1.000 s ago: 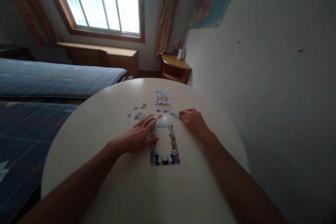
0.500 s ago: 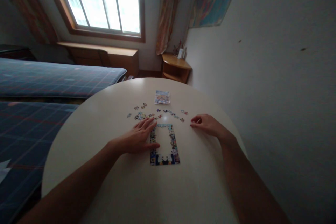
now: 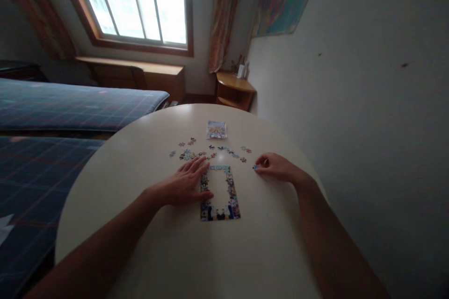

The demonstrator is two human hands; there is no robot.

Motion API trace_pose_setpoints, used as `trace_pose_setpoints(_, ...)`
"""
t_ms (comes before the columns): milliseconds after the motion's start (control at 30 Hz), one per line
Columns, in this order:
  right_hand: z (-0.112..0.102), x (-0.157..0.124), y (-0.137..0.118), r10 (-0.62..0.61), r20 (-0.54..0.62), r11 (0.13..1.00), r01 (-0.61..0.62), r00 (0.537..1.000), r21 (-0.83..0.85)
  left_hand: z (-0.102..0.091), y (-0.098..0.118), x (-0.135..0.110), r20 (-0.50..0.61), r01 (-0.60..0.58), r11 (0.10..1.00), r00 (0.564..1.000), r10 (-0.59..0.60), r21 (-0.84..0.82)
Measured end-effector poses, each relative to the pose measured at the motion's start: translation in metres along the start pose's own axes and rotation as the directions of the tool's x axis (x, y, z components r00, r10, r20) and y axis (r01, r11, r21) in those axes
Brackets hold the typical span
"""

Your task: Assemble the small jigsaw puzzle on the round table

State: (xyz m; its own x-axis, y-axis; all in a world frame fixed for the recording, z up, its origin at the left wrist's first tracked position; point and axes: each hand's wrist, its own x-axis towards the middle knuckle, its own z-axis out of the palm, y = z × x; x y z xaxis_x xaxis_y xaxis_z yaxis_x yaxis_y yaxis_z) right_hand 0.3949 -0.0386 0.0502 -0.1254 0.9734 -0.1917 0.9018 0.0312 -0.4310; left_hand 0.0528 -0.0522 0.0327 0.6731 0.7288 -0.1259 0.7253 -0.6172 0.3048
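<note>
A jigsaw puzzle border (image 3: 234, 196) lies joined on the pale round table (image 3: 168, 252), with bare tabletop showing inside it. My left hand (image 3: 187, 181) rests flat across the border's left side, fingers spread and thumb reaching into the middle. To the right of the border, my right hand (image 3: 275, 167) pinches a small blue puzzle piece (image 3: 255, 167) between thumb and forefinger, at or just above the tabletop. Loose puzzle pieces (image 3: 187, 154) are scattered beyond the border, some close to my left fingertips. More loose pieces (image 3: 233, 153) lie between the two hands.
A small picture sheet or packet (image 3: 216, 130) lies behind the loose pieces. Mattresses with a plaid cover (image 3: 70, 107) stand to the left of the table. A white wall (image 3: 368, 149) runs along the right, and a wooden corner shelf (image 3: 236, 83) stands beyond the far edge.
A blue puzzle piece now shows in my right fingertips, where none was visible before. The right hand has barely shifted. My left hand stays on the border.
</note>
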Motion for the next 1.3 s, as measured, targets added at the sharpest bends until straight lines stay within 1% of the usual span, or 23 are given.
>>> trace_pose_setpoints(67,0.001,-0.002,-0.005,-0.031,-0.008,0.999,0.031,0.999,0.012,0.0,0.0,-0.001,-0.003,-0.006,1.0,1.0,0.006,-0.017)
trace_pose_setpoints(167,0.004,-0.004,-0.013,-0.096,0.012,0.994,0.095,0.995,0.061,0.0,-0.001,-0.002,-0.006,-0.022,0.999,1.0,0.022,-0.028)
trace_pose_setpoints(267,0.006,-0.004,-0.019,-0.171,0.047,0.976,0.162,0.984,0.144,-0.001,-0.001,-0.002,0.011,-0.026,1.0,1.0,0.026,-0.01)
trace_pose_setpoints(333,0.007,-0.005,-0.025,-0.238,0.08,0.951,0.215,0.968,0.22,-0.002,0.0,-0.002,0.03,-0.023,1.0,0.999,0.023,0.002)
trace_pose_setpoints(433,0.011,-0.011,-0.042,-0.364,0.145,0.898,0.305,0.92,0.317,-0.003,0.001,-0.002,0.034,-0.031,0.999,0.999,0.031,0.016)
trace_pose_setpoints(533,0.019,-0.022,-0.069,-0.471,0.244,0.856,0.373,0.848,0.358,0.0,-0.001,-0.001,0.023,-0.033,0.999,0.999,0.032,0.028)
trace_pose_setpoints(633,0.028,-0.033,-0.095,-0.536,0.348,0.834,0.42,0.769,0.357,0.006,-0.005,0.0,-0.003,-0.047,0.998,0.999,0.047,0.039)
trace_pose_setpoints(733,0.034,-0.04,-0.11,-0.562,0.379,0.825,0.473,0.735,0.309,0.009,-0.008,0.0,-0.025,-0.069,0.996,0.997,0.071,0.051)
trace_pose_setpoints(900,0.036,-0.041,-0.113,-0.553,0.384,0.833,0.497,0.739,0.243,0.007,-0.005,0.001,0.011,-0.039,0.998,0.999,0.038,0.058)
trace_pose_setpoints(1067,0.036,-0.041,-0.111,-0.563,0.368,0.826,0.514,0.74,0.229,0.004,-0.001,0.001,0.038,-0.016,0.998,0.999,0.013,0.066)
trace_pose_setpoints(1300,0.038,-0.04,-0.111,-0.559,0.355,0.828,0.526,0.749,0.193,0.004,-0.002,0.0,0.037,-0.019,0.998,0.999,0.016,0.057)
